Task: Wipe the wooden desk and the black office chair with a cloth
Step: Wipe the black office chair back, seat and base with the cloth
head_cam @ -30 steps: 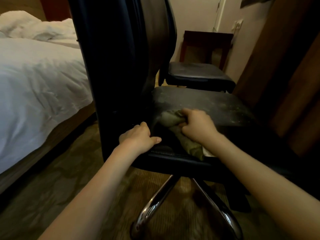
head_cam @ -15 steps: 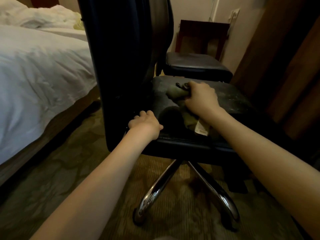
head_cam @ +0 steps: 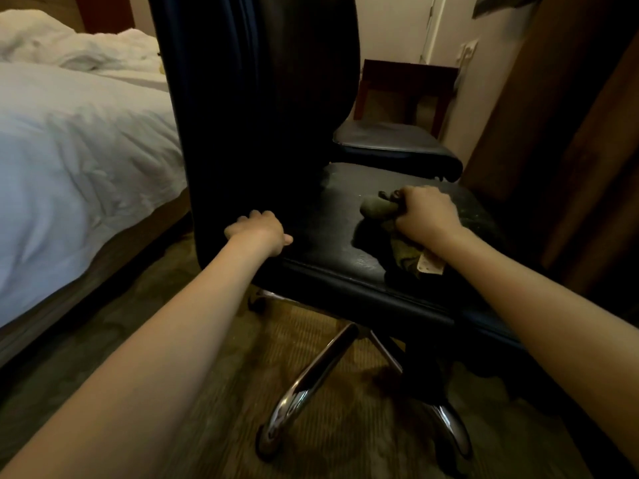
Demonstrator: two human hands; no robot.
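Olive cloth (head_cam: pixel 378 207), right hand (head_cam: pixel 427 216) clenched.

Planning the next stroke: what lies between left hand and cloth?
Head view: only the bare seat of the black office chair separates the left hand from the cloth gripped by the right hand.

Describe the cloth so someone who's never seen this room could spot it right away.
Find the black office chair beside the white bed. On its seat, the right hand grips a bunched olive-green cloth. Unlike the black seat, it is green with a pale tag.
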